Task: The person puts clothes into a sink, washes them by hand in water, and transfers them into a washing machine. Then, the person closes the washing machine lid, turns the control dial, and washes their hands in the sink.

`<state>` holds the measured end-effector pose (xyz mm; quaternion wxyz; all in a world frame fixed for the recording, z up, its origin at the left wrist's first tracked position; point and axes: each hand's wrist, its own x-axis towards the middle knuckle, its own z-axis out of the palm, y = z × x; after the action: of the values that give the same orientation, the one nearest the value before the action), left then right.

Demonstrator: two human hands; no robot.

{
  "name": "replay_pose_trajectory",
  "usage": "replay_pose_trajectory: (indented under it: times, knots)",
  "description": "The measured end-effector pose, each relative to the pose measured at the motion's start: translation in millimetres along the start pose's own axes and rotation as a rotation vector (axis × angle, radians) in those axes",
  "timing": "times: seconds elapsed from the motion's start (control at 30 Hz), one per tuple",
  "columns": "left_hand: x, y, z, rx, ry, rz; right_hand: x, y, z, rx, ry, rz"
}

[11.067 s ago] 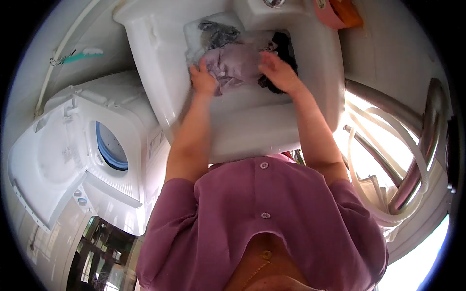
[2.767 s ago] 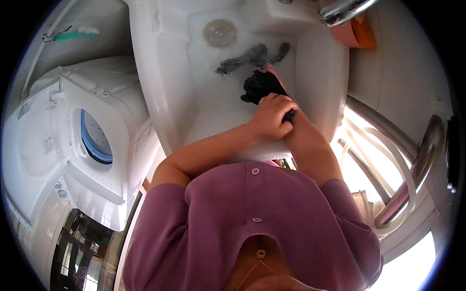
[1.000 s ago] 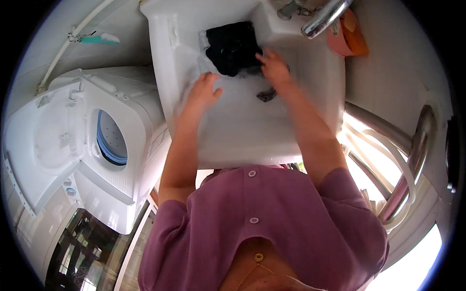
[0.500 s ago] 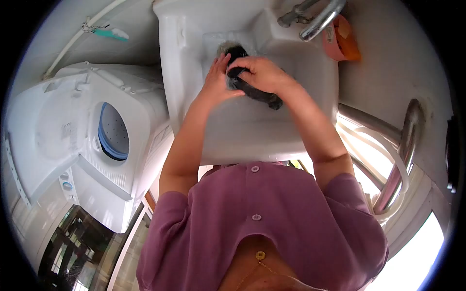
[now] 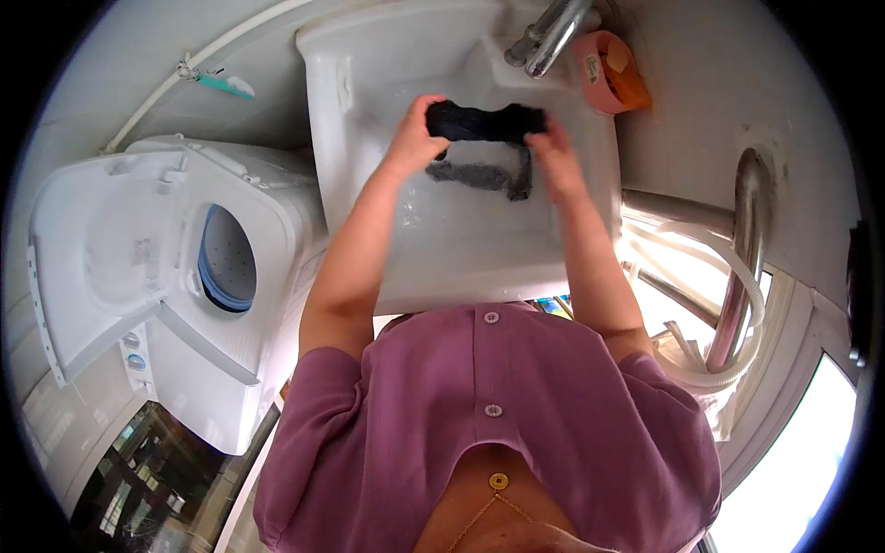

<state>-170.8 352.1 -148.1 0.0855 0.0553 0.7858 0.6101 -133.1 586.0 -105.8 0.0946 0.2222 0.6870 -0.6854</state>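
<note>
A black cloth [image 5: 484, 122] is stretched sideways between my two hands over the white sink [image 5: 470, 267]. My left hand [image 5: 417, 138] grips its left end, fingers behind and thumb in front. At the right end, my right hand [image 5: 553, 158] holds the cloth; its fingers are a little blurred. Just below the black cloth, a dark grey wet cloth [image 5: 475, 175] lies in the sink, with one part running up at its right side toward the black cloth.
A chrome faucet [image 5: 558, 41] juts over the sink's back right. Beside it sits a pink container [image 5: 597, 76] with something orange inside. A white washing machine [image 5: 166, 267] with its lid raised stands at left. Metal pipes [image 5: 682, 210] and a pale hose [image 5: 758, 318] are at right.
The black cloth, bunched under both hands half a second ago, is now spread sideways between them. My hands have moved apart, the right one to the right. The grey cloth now shows below.
</note>
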Motion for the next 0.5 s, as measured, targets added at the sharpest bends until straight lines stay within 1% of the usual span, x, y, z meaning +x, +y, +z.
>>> replay_pose_trajectory:
  times: [0.03,0.07,0.1,0.13,0.17,0.2,0.23,0.27,0.33,0.37,0.4,0.43,0.47,0.5]
  knots:
    - [-5,6,9,0.037,-0.025,0.042,2,21,4,-0.019,-0.027,0.223]
    - [-11,12,21,0.075,-0.051,0.082,9,38,13,0.126,-0.103,0.461]
    - [-16,13,31,0.117,-0.143,0.161,14,53,23,0.273,-0.181,0.7]
    - [-25,15,41,0.275,-0.167,0.259,12,65,33,0.278,-0.184,0.697]
    - [-34,3,55,0.235,-0.154,0.393,10,75,41,0.501,-0.273,0.722]
    - [-46,8,61,0.262,-0.215,0.432,10,86,46,0.726,-0.361,0.742]
    - [-61,16,64,0.282,-0.227,0.487,14,99,45,0.855,-0.663,0.677]
    - [-75,18,65,0.236,-0.298,0.48,17,109,42,0.974,-0.965,0.596]
    - [-104,35,62,0.287,-0.435,0.444,14,104,40,0.834,-0.696,0.821]
    - [-113,38,57,0.288,-0.443,0.442,14,109,42,0.763,-0.67,0.797]
    - [-121,39,51,0.162,-0.386,0.367,12,111,43,0.69,-0.64,0.772]
    - [-126,38,44,0.035,-0.329,0.291,5,113,41,0.682,-0.56,0.754]
    - [-126,31,37,-0.161,-0.179,0.165,-6,109,41,0.67,-0.481,0.734]
    - [-122,22,29,-0.351,-0.026,0.039,-14,102,45,0.809,-0.5,0.736]
